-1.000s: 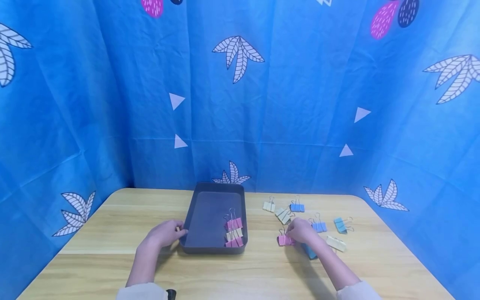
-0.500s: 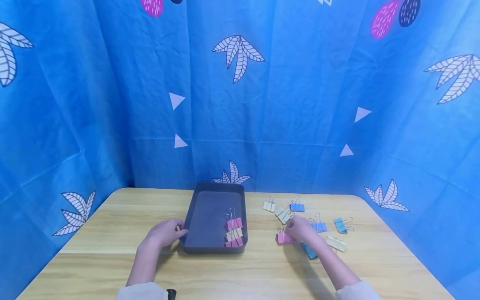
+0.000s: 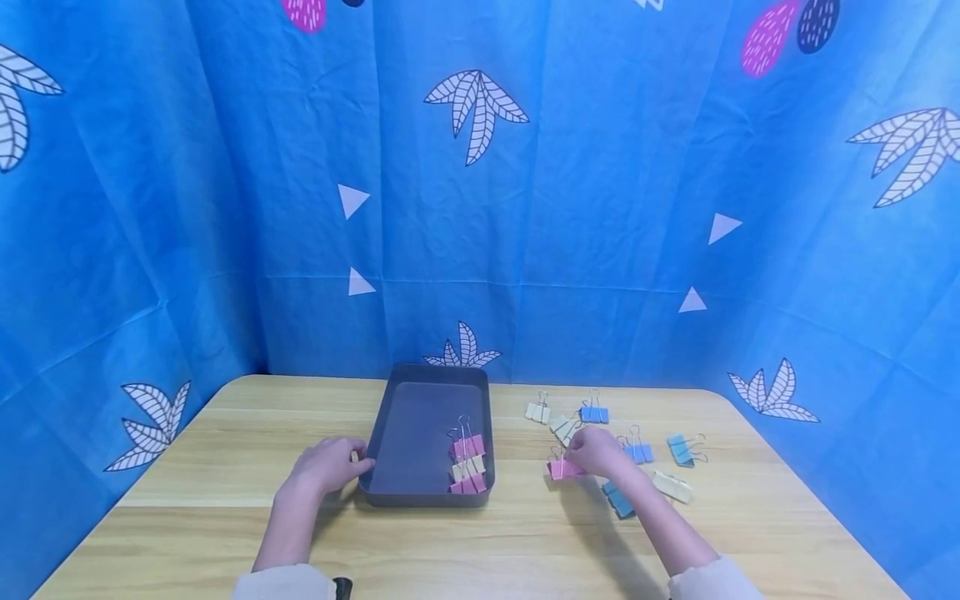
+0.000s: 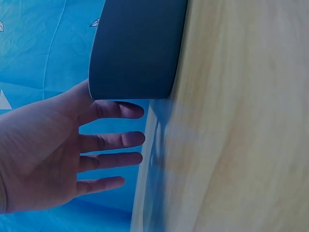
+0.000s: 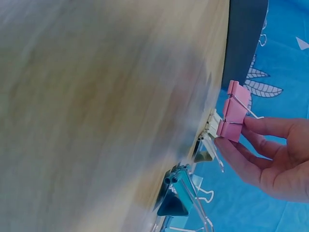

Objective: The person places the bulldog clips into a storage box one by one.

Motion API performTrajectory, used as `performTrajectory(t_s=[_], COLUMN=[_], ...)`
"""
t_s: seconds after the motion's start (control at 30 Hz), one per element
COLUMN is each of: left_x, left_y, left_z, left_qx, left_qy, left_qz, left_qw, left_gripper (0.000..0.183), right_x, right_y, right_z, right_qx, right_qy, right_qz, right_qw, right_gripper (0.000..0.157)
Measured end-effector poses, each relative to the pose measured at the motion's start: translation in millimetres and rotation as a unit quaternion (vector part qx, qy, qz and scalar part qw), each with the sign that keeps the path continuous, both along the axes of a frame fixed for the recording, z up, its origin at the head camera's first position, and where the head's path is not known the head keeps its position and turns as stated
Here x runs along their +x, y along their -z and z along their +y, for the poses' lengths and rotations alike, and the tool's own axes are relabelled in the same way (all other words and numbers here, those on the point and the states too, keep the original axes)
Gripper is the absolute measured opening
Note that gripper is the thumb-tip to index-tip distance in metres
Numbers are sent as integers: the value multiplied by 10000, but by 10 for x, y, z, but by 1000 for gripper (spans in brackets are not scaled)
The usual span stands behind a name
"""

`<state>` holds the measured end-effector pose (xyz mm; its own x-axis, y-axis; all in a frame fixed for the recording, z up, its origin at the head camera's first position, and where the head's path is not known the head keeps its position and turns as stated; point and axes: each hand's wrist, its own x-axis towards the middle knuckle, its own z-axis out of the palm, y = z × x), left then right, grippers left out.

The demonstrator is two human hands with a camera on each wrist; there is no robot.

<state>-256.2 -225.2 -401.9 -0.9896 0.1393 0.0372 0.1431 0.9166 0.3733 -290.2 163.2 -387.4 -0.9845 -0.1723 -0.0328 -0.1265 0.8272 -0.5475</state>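
Note:
My right hand (image 3: 600, 454) pinches a pink binder clip (image 5: 234, 111) between thumb and fingers, lifted a little over the table. The clip's wire handles point toward the fingers. My left hand (image 3: 327, 465) holds the left wall of a dark grey tray (image 3: 397, 502), thumb over the rim and index finger along the outside; the other fingers (image 4: 112, 141) stretch out below, apart from the tray. The thumb tip is hidden in the left wrist view. Inside the tray, along its right side, lie two pink binder clips (image 3: 468, 447) and a cream binder clip (image 3: 468, 468).
Around my right hand lie cream binder clips (image 3: 537, 412), blue binder clips (image 3: 595, 414) and teal binder clips (image 3: 681, 451). One teal clip (image 3: 619, 502) sits beneath my right forearm. The wooden table (image 3: 225, 467) backs onto a blue patterned curtain (image 3: 585, 208).
My right hand has raised the pink binder clip off the table and shifted it slightly left and away from me. The left hand and tray have stayed in place.

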Motion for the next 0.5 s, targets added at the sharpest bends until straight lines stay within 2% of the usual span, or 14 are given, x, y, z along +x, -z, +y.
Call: performTrajectory(t_s=[0.5], left_x=[3], left_y=[-9], left_z=[-12], left_qx=[-92], left_qy=[10], left_qz=[16], left_qw=[10000], left_gripper=[20], right_x=[37], right_y=[-75], right_z=[-106], right_qx=[-250], right_qy=[-120], right_qz=[75], right_qw=[9996], right_gripper=[12])
